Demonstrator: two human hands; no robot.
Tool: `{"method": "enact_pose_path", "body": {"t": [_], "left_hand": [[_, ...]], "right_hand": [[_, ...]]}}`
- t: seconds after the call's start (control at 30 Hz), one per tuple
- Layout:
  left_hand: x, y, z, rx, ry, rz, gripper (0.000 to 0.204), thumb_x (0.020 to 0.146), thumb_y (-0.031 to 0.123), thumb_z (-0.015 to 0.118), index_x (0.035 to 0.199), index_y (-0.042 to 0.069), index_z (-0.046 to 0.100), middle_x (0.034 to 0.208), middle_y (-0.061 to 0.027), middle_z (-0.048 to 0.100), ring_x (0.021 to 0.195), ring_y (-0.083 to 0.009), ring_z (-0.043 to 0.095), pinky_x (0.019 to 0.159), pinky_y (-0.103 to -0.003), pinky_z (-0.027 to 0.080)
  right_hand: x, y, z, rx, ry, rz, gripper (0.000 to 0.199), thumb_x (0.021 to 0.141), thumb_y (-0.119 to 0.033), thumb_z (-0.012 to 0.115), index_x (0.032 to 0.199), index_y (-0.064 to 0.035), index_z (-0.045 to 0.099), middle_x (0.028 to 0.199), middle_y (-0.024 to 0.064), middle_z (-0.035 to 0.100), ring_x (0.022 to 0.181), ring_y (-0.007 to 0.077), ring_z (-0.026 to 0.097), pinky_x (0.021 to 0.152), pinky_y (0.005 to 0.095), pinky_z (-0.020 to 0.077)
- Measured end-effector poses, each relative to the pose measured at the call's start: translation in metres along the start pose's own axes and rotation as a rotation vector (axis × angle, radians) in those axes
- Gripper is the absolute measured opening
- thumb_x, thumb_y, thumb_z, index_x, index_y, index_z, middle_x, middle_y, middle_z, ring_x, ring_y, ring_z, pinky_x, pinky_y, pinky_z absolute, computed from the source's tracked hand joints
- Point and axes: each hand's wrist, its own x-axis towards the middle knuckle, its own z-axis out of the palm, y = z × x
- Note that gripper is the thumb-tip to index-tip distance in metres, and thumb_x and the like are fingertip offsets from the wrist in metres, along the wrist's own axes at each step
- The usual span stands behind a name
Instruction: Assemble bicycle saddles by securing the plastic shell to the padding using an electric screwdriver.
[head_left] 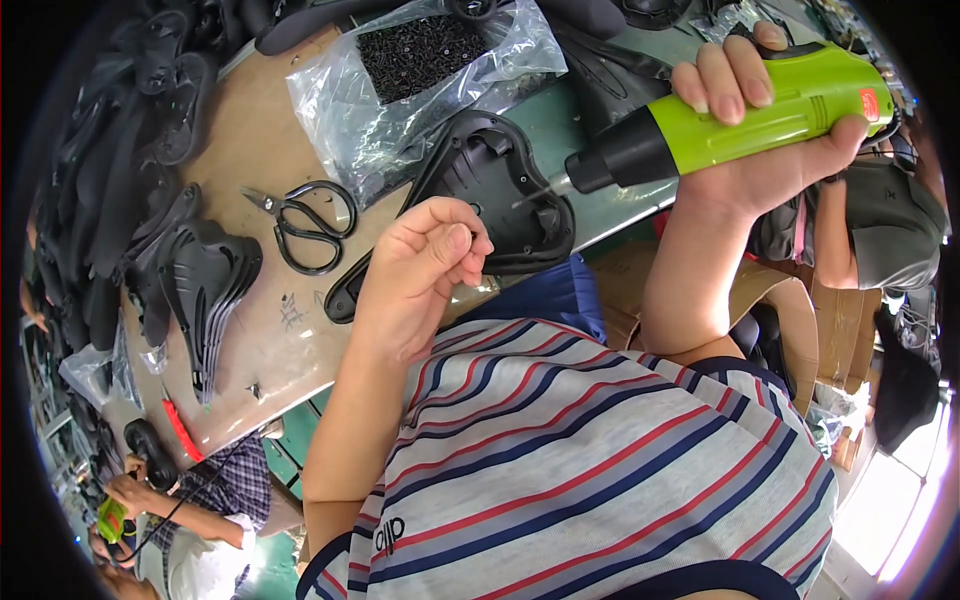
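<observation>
Green electric screwdriver (745, 120) sits in the upper right of the frame, gripped in the right hand (770, 140); its black nose and thin bit point left and slightly down, the tip just over the black moulded plastic part (495, 190) at upper centre. Whether the bit tip touches the part cannot be told. Back end of the tool is partly hidden by the palm. Right forearm rises from the lower centre-right, wrist bent, fingers (730, 85) wrapped tight over the top of the green body, thumb under it. Left hand (420, 270) at centre, forearm coming up from the lower edge over the striped shirt (590, 470); fingers curled together, thumb and forefinger tips pinched near the part's lower edge. Anything pinched there is too small to make out. Hand covers the part's lower left portion. Part lies on the counter (270, 330), which bends with the lens. Black-handled scissors (305, 225) lie left of the part, blades up-left. Clear plastic bag of small dark screws (420, 60) at top centre. Stacks of black parts (200, 290) fill the left side, edges blurred toward the rim. Another person (210, 510) in a plaid shirt, lower left, cut off by the rim; a third, in grey, partly visible at far right behind the tool.
</observation>
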Motion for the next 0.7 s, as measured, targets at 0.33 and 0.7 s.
{"method": "enact_pose_path", "body": {"t": [0.33,0.7], "left_hand": [[0.003,-0.012,0.01,-0.017,-0.02,-0.011,0.022,0.093,0.024,0.058,0.085,0.003,0.056,0.072,-0.0026,0.057,0.056,-0.006,0.048,0.05,-0.018,0.039],[0.006,-0.017,0.025,0.018,0.125,0.044,0.023,0.097,0.023,0.051,0.083,0.004,0.053,0.066,0.0006,0.047,0.056,-0.0045,0.036,0.049,-0.019,0.028]], "right_hand": [[-0.002,0.009,0.012,0.023,-0.154,0.057,0.068,0.076,-0.06,0.062,0.109,-0.0043,0.041,0.077,0.0005,0.049,0.066,0.0128,0.046,0.067,0.0276,0.0346],[-0.018,0.01,0.041,-0.273,-0.531,-0.078,0.069,0.08,-0.059,0.061,0.119,-0.0045,0.043,0.085,0.0045,0.054,0.072,0.0175,0.055,0.063,0.031,0.0434]]}}
